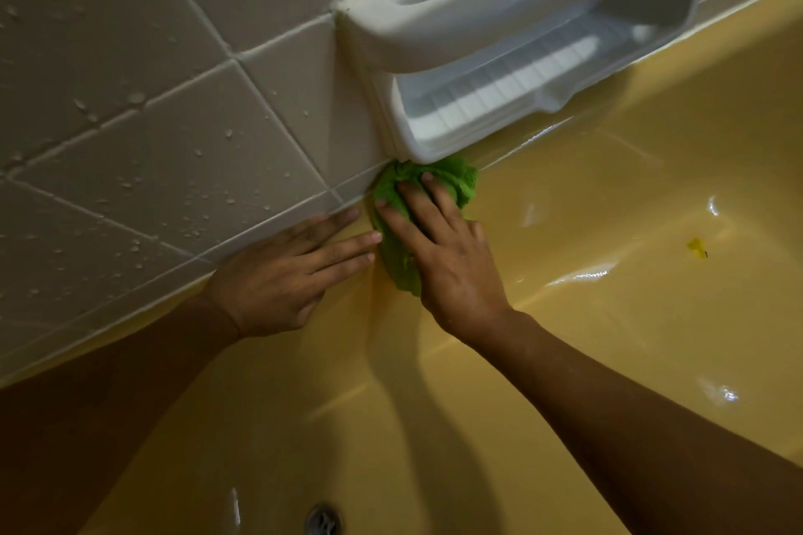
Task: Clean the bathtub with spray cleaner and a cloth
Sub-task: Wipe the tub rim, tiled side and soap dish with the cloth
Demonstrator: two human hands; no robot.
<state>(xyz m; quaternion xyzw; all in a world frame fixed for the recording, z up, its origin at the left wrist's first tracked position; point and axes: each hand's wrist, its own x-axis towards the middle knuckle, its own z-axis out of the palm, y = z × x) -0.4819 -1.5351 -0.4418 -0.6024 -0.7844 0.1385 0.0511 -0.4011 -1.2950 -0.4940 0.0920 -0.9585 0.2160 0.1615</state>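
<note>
Two grips: left grip (269, 274) and right grip (452, 256). One green cloth (397, 261), one yellow bathtub (565, 317), one drain (323, 519), one white soap dish (478, 100), one small yellow speck (696, 248). Wall tiles (174, 143) cut off at the edges, so not countable.

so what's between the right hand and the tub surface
The green cloth, pressed under the right hand against the yellow tub, in the head view.
</note>
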